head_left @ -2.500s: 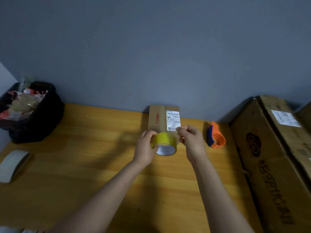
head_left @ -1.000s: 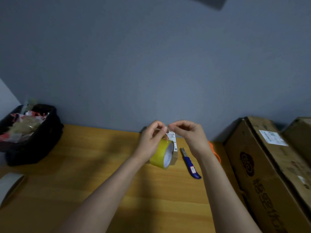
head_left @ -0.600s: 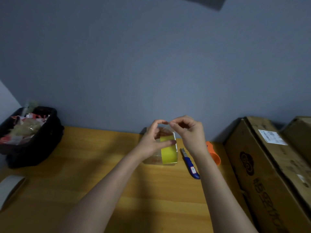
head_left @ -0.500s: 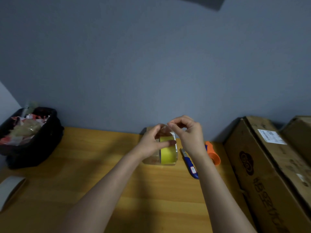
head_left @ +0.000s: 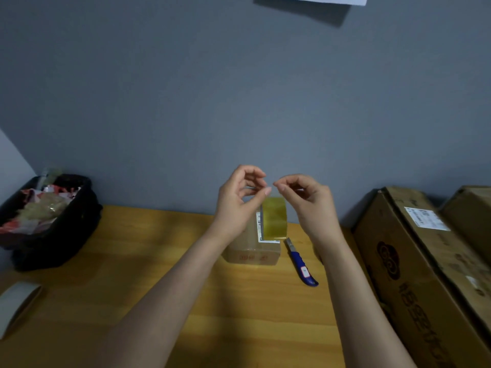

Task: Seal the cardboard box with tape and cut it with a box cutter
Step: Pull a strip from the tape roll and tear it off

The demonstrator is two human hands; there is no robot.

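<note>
Small cardboard box (head_left: 252,251) lying on wooden table (head_left: 159,261), near the back wall, white label on top. Above the box, both hands raised, fingertips nearly meeting: left hand (head_left: 239,197) with thumb and forefinger pinched together, other fingers curled; right hand (head_left: 308,200) likewise pinched at the fingertips, loosely curled. Whether a clear tape end sits between the fingers, cannot tell. Yellow tape roll (head_left: 273,219) standing on edge on top of the box, at its right end, just under the fingertips and partly behind the left hand; not clearly gripped by either hand. Left wrist and forearm covering the box's left part. Blue box cutter (head_left: 301,264) flat on the table just right of the box, apart from it, right forearm passing beside it. Far right of the box, big cartons (head_left: 425,261). Far left of the box, black bin (head_left: 53,235) full of scraps; nearer the left edge, an empty cardboard core (head_left: 16,306).
</note>
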